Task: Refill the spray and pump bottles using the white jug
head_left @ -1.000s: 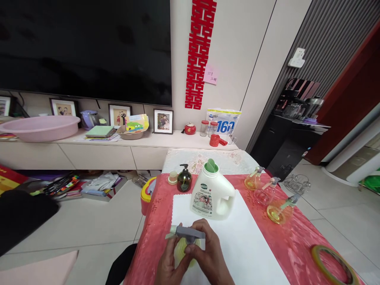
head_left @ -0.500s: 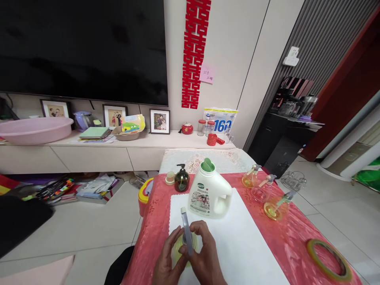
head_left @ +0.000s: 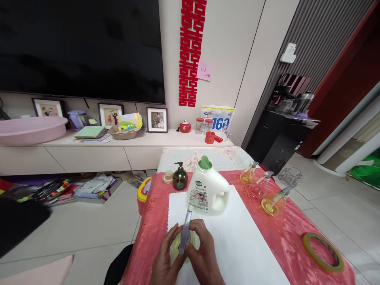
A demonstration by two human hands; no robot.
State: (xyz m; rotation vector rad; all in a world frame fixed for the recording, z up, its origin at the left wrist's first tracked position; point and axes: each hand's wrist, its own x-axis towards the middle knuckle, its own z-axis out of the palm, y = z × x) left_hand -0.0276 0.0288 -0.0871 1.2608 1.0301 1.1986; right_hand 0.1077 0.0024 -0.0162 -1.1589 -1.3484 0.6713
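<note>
Over the front of the white sheet [head_left: 237,229], my left hand [head_left: 166,257] is wrapped round the left side of a yellowish clear spray bottle [head_left: 194,238]. On its other side, my right hand [head_left: 205,253] closes its thumb and fingers around the bottle's neck and grey spray head [head_left: 185,229]. The nozzle points away from me, slightly right; the bottle's lower part is hidden by my hands. Just beyond stands a white detergent jug [head_left: 197,198], its green spout [head_left: 204,162] uncovered. Left of the jug are a dark pump bottle [head_left: 180,179] and a pale cap [head_left: 168,177].
Three transparent spray bottles, one yellow [head_left: 247,175], one pink [head_left: 259,188] and another yellow [head_left: 273,206], line the red tablecloth's right side. A roll of tape [head_left: 306,245] lies at the front right. Behind the table runs a low cabinet [head_left: 148,139] with several objects.
The spray head has turned clockwise, its nozzle swinging from pointing slightly left to slightly right. Both hands stay around the bottle. The camera view has shifted slightly.
</note>
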